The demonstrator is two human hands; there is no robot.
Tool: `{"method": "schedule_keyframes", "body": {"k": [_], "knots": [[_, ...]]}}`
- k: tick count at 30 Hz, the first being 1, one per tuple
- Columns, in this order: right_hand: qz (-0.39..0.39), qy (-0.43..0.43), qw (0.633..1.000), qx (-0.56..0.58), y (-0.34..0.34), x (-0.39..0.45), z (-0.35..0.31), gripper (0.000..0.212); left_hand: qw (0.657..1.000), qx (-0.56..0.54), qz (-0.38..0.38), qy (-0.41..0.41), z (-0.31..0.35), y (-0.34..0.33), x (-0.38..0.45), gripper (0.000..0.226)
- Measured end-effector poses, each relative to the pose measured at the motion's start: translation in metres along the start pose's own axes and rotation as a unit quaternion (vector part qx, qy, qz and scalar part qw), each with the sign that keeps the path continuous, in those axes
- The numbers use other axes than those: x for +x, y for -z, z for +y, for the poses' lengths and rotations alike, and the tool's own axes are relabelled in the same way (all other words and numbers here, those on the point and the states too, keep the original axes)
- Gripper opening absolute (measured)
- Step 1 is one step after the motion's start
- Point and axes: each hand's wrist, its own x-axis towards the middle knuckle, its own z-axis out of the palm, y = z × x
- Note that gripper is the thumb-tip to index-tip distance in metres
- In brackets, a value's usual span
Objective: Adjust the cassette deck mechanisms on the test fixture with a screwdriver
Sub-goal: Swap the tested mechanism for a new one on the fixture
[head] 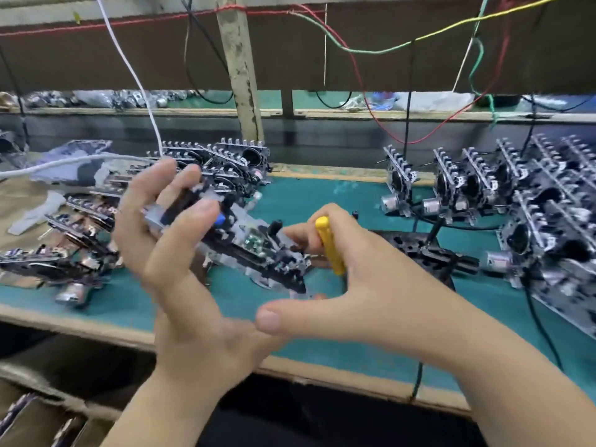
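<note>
Mid-task. Left hand (pixel 167 240) grips deck (pixel 245 243) above surface (pixel 290 201), fingers curled round it. Right hand (pixel 348 266) pinches yellow screwdriver (pixel 329 245) beside deck. Fixture (pixel 429 250) sits right. Stacks (pixel 516 195) both sides; done versus pending unclear.

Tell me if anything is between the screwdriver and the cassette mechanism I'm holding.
Nothing visible is. The right hand grips the yellow screwdriver right beside the cassette mechanism held by the left hand. The tip itself is hidden behind the fingers.
</note>
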Motion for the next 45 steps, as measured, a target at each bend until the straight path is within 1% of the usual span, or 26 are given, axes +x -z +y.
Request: {"method": "schedule_keyframes", "body": {"k": [1, 2, 3, 4, 6, 7, 8, 10, 12, 14, 16, 20, 22, 27, 29, 33, 36, 38, 39, 40, 41, 42, 43, 44, 45], "knots": [[0.013, 0.0, 1.0, -0.003, 0.013, -0.001, 0.004, 0.063, 0.998, -0.025, -0.011, -0.063, 0.018, -0.02, -0.006, 0.04], [0.034, 0.0, 0.999, -0.002, 0.024, -0.002, 0.008, 0.063, 0.992, -0.049, -0.015, -0.116, 0.034, -0.038, -0.011, 0.03], [0.054, -0.003, 0.999, -0.002, 0.033, -0.003, 0.013, 0.063, 0.987, -0.058, -0.045, -0.142, 0.05, -0.055, -0.014, 0.037], [0.075, -0.009, 0.997, -0.004, 0.042, -0.004, 0.019, 0.063, 0.982, -0.084, -0.101, -0.134, 0.054, -0.065, -0.014, 0.051], [0.113, -0.03, 0.992, -0.043, 0.063, -0.006, 0.034, 0.061, 0.964, -0.132, -0.221, -0.065, 0.045, -0.067, -0.006, 0.095], [0.126, -0.047, 0.988, -0.078, 0.074, -0.007, 0.041, 0.061, 0.951, -0.133, -0.277, -0.025, 0.039, -0.064, -0.002, 0.107], [0.133, -0.062, 0.982, -0.119, 0.084, -0.007, 0.048, 0.062, 0.941, -0.12, -0.316, 0.004, 0.032, -0.062, 0.003, 0.114], [0.128, -0.083, 0.967, -0.206, 0.102, -0.005, 0.061, 0.06, 0.912, -0.083, -0.395, 0.072, 0.022, -0.069, 0.01, 0.118], [0.099, -0.085, 0.949, -0.287, 0.11, 0.001, 0.073, 0.057, 0.873, -0.05, -0.467, 0.134, 0.008, -0.078, 0.014, 0.119], [0.064, -0.085, 0.942, -0.319, 0.111, 0.007, 0.084, 0.057, 0.841, -0.024, -0.513, 0.173, -0.005, -0.087, 0.016, 0.116], [0.036, -0.095, 0.945, -0.312, 0.108, 0.009, 0.091, 0.059, 0.82, -0.011, -0.541, 0.188, -0.012, -0.095, 0.018, 0.117], [0.028, -0.088, 0.951, -0.294, 0.107, 0.009, 0.105, 0.06, 0.809, 0.01, -0.562, 0.171, -0.02, -0.103, 0.021, 0.118], [0.025, -0.085, 0.954, -0.286, 0.108, 0.011, 0.108, 0.06, 0.809, 0.023, -0.564, 0.162, -0.023, -0.106, 0.024, 0.118], [0.029, -0.082, 0.954, -0.288, 0.111, 0.016, 0.113, 0.057, 0.804, 0.044, -0.567, 0.175, -0.025, -0.115, 0.026, 0.119], [0.017, -0.09, 0.95, -0.299, 0.115, 0.018, 0.114, 0.058, 0.795, 0.05, -0.576, 0.184, -0.023, -0.118, 0.028, 0.119], [-0.046, -0.113, 0.928, -0.352, 0.134, 0.017, 0.111, 0.067, 0.792, 0.052, -0.576, 0.197, -0.02, -0.121, 0.028, 0.116], [-0.055, -0.12, 0.908, -0.397, 0.149, 0.016, 0.107, 0.067, 0.796, 0.054, -0.568, 0.202, -0.019, -0.121, 0.026, 0.115], [-0.052, -0.119, 0.909, -0.395, 0.15, 0.015, 0.105, 0.066, 0.801, 0.063, -0.562, 0.197, -0.021, -0.117, 0.022, 0.116], [-0.049, -0.123, 0.911, -0.39, 0.149, 0.015, 0.104, 0.067, 0.8, 0.088, -0.564, 0.185, -0.024, -0.113, 0.019, 0.117], [-0.045, -0.127, 0.911, -0.389, 0.148, 0.015, 0.104, 0.067, 0.793, 0.131, -0.57, 0.172, -0.028, -0.109, 0.015, 0.119], [-0.043, -0.131, 0.911, -0.39, 0.146, 0.015, 0.104, 0.066, 0.777, 0.189, -0.578, 0.165, -0.032, -0.104, 0.01, 0.12], [-0.042, -0.134, 0.91, -0.39, 0.145, 0.015, 0.105, 0.066, 0.753, 0.25, -0.585, 0.17, -0.036, -0.099, 0.005, 0.118], [-0.04, -0.136, 0.911, -0.387, 0.144, 0.014, 0.106, 0.065, 0.729, 0.3, -0.589, 0.179, -0.04, -0.094, 0.001, 0.112], [-0.039, -0.137, 0.913, -0.382, 0.144, 0.014, 0.105, 0.065, 0.715, 0.329, -0.587, 0.19, -0.043, -0.089, -0.001, 0.102], [-0.04, -0.138, 0.915, -0.378, 0.145, 0.014, 0.105, 0.065, 0.719, 0.334, -0.576, 0.198, -0.045, -0.085, -0.001, 0.089]]}}
